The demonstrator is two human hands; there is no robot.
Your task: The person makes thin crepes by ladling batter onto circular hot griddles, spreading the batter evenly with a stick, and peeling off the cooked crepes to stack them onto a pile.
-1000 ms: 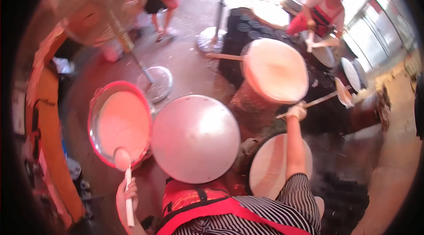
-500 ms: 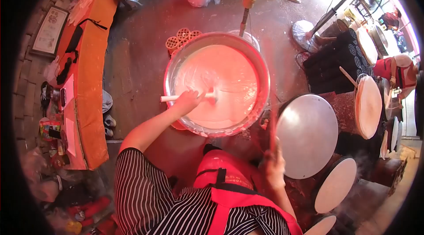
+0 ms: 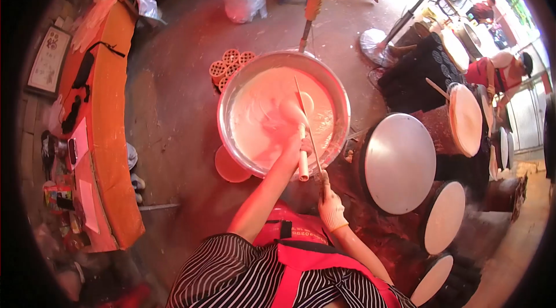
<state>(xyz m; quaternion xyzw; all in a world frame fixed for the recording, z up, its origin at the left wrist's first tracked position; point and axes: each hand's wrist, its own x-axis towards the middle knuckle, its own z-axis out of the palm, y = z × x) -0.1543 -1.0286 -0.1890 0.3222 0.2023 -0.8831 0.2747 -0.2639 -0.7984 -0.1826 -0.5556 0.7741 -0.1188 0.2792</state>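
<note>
One thin stick [image 3: 309, 126] now over basin [image 3: 344, 128]

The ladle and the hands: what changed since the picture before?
The left hand turned the ladle handle from pointing left to pointing towards the red apron. The right hand swung its long thin tool left, from beside the pot to over it. Both hands kept hold; the round metal plate stayed beside the pot.

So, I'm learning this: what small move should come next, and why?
Perhaps lift the ladle gently: the left hand grips it, its head appears at the batter, and the long thin tool in the right hand runs close alongside.
</note>
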